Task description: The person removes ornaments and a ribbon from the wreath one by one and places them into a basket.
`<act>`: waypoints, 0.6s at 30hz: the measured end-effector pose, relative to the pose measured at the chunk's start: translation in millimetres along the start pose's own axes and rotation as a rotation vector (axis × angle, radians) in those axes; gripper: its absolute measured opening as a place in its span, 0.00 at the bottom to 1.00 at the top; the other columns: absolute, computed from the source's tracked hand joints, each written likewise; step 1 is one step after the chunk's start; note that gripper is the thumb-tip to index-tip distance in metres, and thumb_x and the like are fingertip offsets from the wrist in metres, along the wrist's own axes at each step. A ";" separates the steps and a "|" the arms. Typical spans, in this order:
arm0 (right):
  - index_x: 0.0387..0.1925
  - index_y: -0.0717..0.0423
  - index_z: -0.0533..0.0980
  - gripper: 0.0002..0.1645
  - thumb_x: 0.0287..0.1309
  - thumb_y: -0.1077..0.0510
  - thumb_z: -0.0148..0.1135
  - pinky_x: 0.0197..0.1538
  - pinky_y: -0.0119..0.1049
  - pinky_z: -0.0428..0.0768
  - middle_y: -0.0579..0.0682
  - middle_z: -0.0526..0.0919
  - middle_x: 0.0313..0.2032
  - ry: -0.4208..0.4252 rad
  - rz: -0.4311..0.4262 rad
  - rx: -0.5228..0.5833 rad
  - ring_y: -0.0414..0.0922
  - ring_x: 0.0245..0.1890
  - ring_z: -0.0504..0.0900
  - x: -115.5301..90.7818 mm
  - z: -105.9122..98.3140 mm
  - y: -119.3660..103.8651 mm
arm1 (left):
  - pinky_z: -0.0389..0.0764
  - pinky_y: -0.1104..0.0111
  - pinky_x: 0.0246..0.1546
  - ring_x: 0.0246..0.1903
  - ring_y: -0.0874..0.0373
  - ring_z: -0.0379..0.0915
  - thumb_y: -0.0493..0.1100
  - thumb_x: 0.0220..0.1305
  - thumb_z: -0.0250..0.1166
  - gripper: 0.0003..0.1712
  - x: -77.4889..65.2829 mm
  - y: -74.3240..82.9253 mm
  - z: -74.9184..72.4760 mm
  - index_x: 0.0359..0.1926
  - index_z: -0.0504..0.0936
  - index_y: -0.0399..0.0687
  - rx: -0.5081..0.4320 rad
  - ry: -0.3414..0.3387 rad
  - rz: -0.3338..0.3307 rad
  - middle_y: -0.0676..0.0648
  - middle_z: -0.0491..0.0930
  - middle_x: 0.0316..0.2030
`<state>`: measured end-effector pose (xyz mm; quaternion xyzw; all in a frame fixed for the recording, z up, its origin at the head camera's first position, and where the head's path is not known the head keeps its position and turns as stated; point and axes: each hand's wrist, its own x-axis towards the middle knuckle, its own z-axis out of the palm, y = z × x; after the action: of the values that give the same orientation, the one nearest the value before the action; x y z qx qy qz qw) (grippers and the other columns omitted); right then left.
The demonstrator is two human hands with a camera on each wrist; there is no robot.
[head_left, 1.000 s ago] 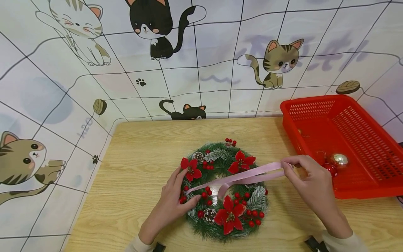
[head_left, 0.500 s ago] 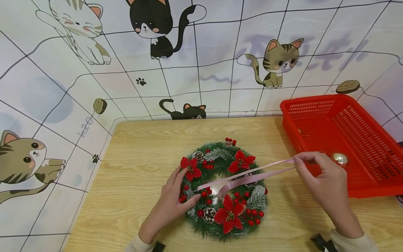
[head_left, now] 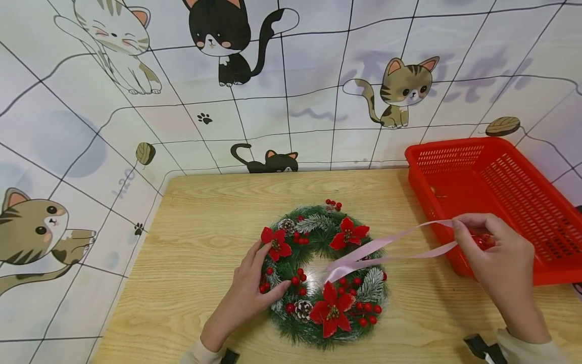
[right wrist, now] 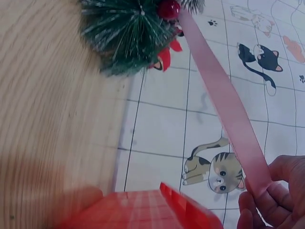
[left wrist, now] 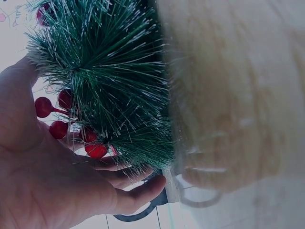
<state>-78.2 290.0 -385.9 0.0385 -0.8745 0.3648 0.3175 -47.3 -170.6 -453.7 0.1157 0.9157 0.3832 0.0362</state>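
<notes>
A green Christmas wreath [head_left: 323, 243] lies on the wooden table, dressed with red poinsettias [head_left: 333, 312], red berries, frosted sprigs and pine cones. My left hand [head_left: 251, 289] holds its left side, the thumb towards the inner edge. In the left wrist view the same hand [left wrist: 52, 186] wraps the outer side, beside red berries [left wrist: 58, 129]. To the right, my right hand [head_left: 502, 265] pinches a pink ribbon [head_left: 379, 245]. Two strands run from those fingers back over the wreath, one end lying near its centre. The right wrist view shows the ribbon [right wrist: 224, 102] stretched between wreath and fingers.
A red plastic basket [head_left: 527, 197] stands at the right of the table, partly behind my right hand. Inside lies a small gold item [head_left: 434, 191]. A wall covering [head_left: 313, 116] with cartoon cats borders the table at the back and left.
My right hand has moved right, across the basket's near side, drawing the ribbon along. The ribbon's far end has slid from the wreath's left side to its middle. My left hand has stayed put.
</notes>
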 end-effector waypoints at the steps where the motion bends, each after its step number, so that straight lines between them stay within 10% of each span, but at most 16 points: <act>1: 0.46 0.66 0.88 0.13 0.59 0.71 0.78 0.30 0.14 0.67 0.14 0.80 0.37 -0.002 0.018 -0.005 0.20 0.31 0.74 0.7 -2.4 1.1 | 0.48 0.18 0.67 0.81 0.32 0.50 0.65 0.70 0.73 0.55 0.1 0.0 0.1 0.86 0.59 0.49 -0.001 0.002 0.002 0.38 0.50 0.85; 18: 0.51 0.67 0.87 0.14 0.66 0.66 0.76 0.40 0.12 0.67 0.09 0.75 0.38 0.007 0.094 -0.106 0.17 0.38 0.73 11.0 -28.1 26.8 | 0.48 0.18 0.67 0.81 0.32 0.50 0.65 0.70 0.73 0.54 -0.2 -0.3 0.9 0.86 0.60 0.49 -0.003 0.007 0.001 0.38 0.51 0.85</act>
<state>-80.1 330.1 -381.0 -0.0209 -0.8923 0.3325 0.3048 -47.1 -170.3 -454.6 0.1147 0.9152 0.3850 0.0329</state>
